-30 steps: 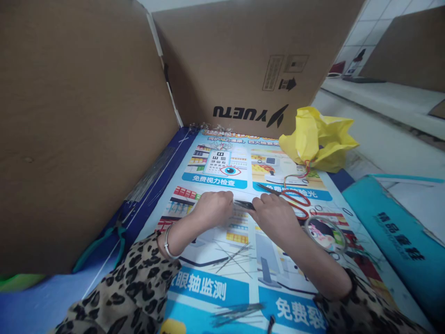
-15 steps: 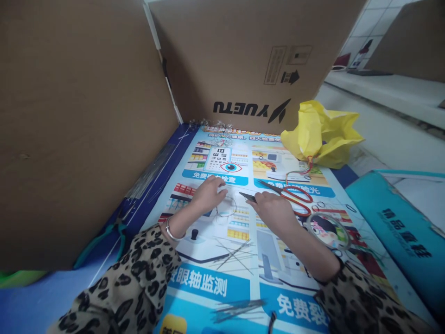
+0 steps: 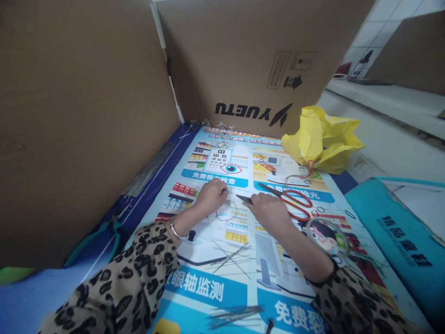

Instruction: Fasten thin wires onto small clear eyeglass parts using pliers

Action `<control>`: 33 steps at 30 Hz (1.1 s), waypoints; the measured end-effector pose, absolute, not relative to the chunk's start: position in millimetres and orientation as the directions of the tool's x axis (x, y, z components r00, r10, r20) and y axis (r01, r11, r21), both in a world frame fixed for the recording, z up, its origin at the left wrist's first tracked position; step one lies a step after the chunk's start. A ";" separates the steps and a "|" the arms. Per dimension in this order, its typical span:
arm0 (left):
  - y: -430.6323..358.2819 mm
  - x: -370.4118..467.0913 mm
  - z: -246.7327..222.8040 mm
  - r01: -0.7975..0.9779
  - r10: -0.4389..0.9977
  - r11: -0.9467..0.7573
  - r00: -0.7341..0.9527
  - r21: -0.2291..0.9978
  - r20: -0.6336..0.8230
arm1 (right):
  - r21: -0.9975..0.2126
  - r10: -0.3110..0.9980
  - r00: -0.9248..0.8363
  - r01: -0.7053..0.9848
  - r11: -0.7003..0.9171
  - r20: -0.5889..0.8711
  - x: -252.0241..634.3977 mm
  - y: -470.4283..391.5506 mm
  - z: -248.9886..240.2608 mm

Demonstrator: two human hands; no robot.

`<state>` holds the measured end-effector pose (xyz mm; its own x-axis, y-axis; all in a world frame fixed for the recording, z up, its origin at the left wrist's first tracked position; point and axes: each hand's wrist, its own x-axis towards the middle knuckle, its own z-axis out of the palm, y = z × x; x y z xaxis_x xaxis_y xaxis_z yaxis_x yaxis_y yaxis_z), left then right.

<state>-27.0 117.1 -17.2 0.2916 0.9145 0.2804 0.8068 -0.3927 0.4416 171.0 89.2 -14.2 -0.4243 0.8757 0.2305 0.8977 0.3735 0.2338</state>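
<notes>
Near the middle of the printed poster, my left hand [image 3: 212, 195] is closed in a pinch, with a thin wire loop [image 3: 225, 215] hanging just below its fingers. What the fingertips hold is too small to make out. My right hand [image 3: 269, 211] is wrapped round a dark pointed tool [image 3: 244, 199], whose tip points left towards my left hand without touching it. Red-handled scissors [image 3: 295, 204] lie beside my right hand, blades to the left. Loose thin wires [image 3: 232, 260] lie crossed below the hands, and a bundle of wires [image 3: 236, 316] sits closer to me.
Tall cardboard panels [image 3: 236, 60] stand at the left and back. Teal-handled pliers [image 3: 113, 232] and a wire bundle [image 3: 149, 174] lie on the left. To the right are a yellow crumpled bag [image 3: 318, 139], a roll of clear tape [image 3: 328, 236] and a teal box [image 3: 392, 232].
My left hand has moved slightly right and its fingers have closed together. The right hand and its tool have shifted slightly left. The view has shifted a little.
</notes>
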 end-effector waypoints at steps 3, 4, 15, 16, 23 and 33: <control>115.9 -27.0 -17.2 0.784 0.908 -0.409 0.300 0.466 0.293 | 0.248 0.869 -0.432 0.893 0.374 0.241 172.1 89.2 -15.7; 115.5 -27.0 -17.2 0.777 0.906 -0.414 0.304 0.473 0.294 | 0.251 0.868 -0.434 0.892 0.377 0.240 172.5 89.2 -15.8; 113.2 -28.4 -15.1 0.720 0.920 -0.389 0.281 0.574 0.272 | 0.262 0.831 -0.507 0.854 0.449 0.227 176.7 90.4 -13.7; 112.5 -28.2 -14.2 0.720 0.925 -0.378 0.274 0.582 0.262 | 0.257 0.829 -0.506 0.856 0.448 0.238 177.6 91.2 -14.9; 103.4 -23.8 -3.7 0.561 0.967 -0.220 0.231 0.798 0.104 | 0.197 0.840 -0.445 0.894 0.401 0.311 182.5 95.9 -20.7; 98.6 -17.5 -3.9 0.110 0.935 0.013 0.350 0.994 -0.051 | 0.054 0.900 -0.326 0.944 0.325 0.288 182.2 94.9 -13.0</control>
